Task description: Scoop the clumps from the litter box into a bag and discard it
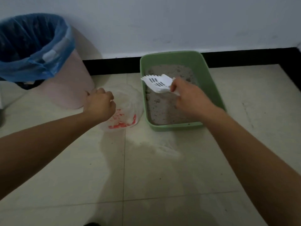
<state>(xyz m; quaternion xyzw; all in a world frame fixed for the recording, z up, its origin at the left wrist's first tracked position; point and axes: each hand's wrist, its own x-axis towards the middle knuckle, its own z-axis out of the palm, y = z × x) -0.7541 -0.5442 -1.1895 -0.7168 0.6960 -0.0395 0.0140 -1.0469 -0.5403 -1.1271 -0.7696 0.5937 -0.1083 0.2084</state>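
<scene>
Head view puts us mid-scoop. Our right hand has its fingers curled round the handle of the white slotted scoop. The blade hangs just above the litter, over the left wall of the green litter box, and points toward the bag. Our left hand is bunched on the left side of the thin plastic bag (translucent, with red print). The bag sits slumped on the floor, just beside the box's left wall.

We judge this to be the carrying part of the scooping step, between box and bag. We cannot tell whether the blade bears a clump, since the frame is dim and soft.

The next move, as we read it, calls for the bag's mouth to be held wide and close under the blade's tip. A tilt of the scoop would then drop anything on it inside rather than on the tiles. The gap is small: the bag lies just across the rim from the blade, with our left hand on its far side.

The pink bin with its blue liner stands at the floor's far left edge against the wall, near the bag, ready for the discard.
</scene>
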